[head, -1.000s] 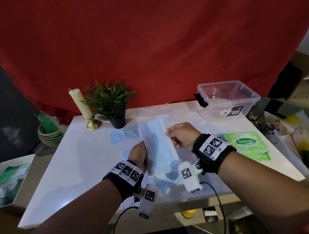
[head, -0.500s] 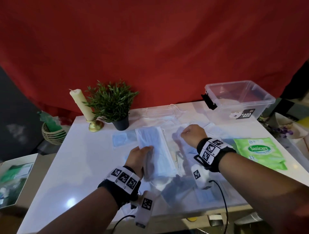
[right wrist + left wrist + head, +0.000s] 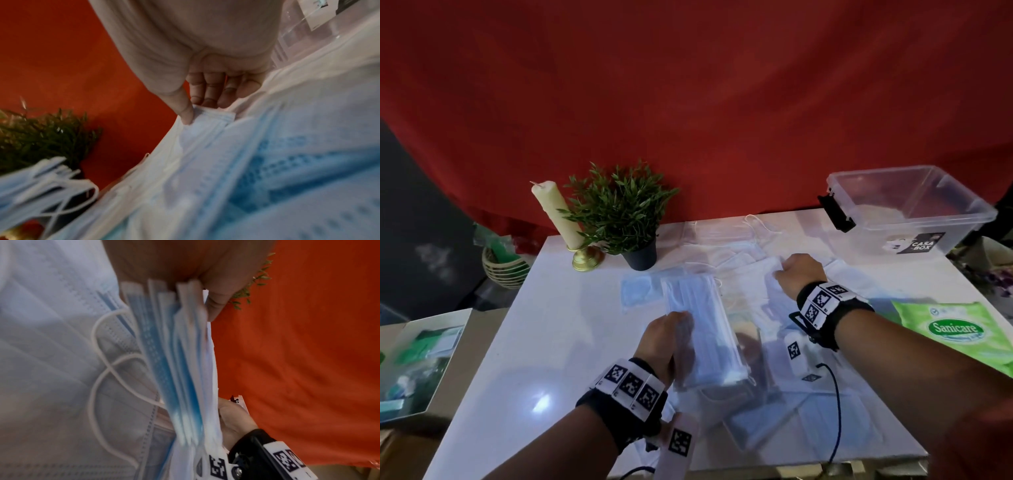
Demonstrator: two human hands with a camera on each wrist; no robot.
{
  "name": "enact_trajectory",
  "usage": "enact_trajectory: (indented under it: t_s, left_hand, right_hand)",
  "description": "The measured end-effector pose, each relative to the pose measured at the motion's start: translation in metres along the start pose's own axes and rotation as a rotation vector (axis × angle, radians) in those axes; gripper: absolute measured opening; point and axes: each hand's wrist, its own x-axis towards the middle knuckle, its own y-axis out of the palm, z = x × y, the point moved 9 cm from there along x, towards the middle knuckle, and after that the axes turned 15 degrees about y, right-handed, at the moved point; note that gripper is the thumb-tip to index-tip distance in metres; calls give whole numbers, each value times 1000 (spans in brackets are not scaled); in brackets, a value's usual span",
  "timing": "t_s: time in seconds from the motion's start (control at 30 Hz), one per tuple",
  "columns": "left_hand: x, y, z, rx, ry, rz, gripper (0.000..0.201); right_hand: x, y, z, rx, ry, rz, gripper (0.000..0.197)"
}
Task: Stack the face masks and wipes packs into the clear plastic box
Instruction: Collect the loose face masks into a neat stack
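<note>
My left hand [image 3: 666,337] grips a stack of blue face masks [image 3: 700,329] above the middle of the white table [image 3: 551,342]; the left wrist view shows the stack edge-on [image 3: 180,363] under my thumb. My right hand [image 3: 796,274] reaches over loose masks [image 3: 750,274] further back and pinches the corner of one mask [image 3: 207,118] between thumb and fingers. The clear plastic box [image 3: 914,212] stands at the back right; whether anything lies in it I cannot tell. A green wipes pack [image 3: 955,329] lies at the right edge.
A potted plant [image 3: 619,212] and a candle [image 3: 556,212] on a brass holder stand at the back left. More masks lie scattered near the table's front edge [image 3: 767,425]. A basket [image 3: 505,267] sits off the table to the left. A red cloth hangs behind.
My right hand has let go of the stack and moved right and back onto the loose masks. My left hand has lowered the stack slightly and keeps hold of it alone.
</note>
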Motion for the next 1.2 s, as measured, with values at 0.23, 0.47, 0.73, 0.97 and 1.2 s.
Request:
enact_trajectory:
  t_s: [0.23,0.47,0.73,0.97,1.2]
  left_hand:
    - [4,4,1,18,16,11,14]
    - [-4,22,4,-60,-34,11,29]
    - [-8,24,-11,-38,31,40,31]
    - [-9,24,3,-101,-3,45,56]
    - [-9,16,7,16,22,56,69]
  right_hand:
    - [-47,-60,37,468,-315,-177,10]
    - [-154,-74,70,351,-944,-279,8]
    - [-227,9,35,-76,-1331,-243,16]
    - [-241,24,20,-116,-1361,-188,17]
    - [-226,11,25,-8,-1200,-32,24]
